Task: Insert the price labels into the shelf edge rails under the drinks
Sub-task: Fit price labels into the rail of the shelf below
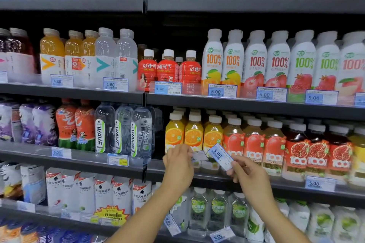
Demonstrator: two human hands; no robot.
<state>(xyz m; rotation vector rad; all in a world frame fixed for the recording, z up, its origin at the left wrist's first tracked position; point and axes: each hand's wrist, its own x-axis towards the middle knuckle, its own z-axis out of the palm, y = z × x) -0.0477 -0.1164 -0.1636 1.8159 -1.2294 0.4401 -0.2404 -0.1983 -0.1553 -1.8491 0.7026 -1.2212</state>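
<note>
My right hand [247,171] pinches a blue and white price label [220,156] reading 5.00, held tilted just in front of the orange juice bottles [193,134]. My left hand [178,163] holds the edge of a second small label [199,156] beside it. Both hands hover at the clear shelf edge rail [209,169] of the third shelf, under the orange juice. The rail stretch behind my hands is partly hidden.
Dark shelves [246,104] carry rows of drinks with labels in their rails, such as a 5.00 label [320,183] to the right and a yellow-marked one [118,160] under the WAVE water bottles [118,130]. Lower shelves hold more bottles.
</note>
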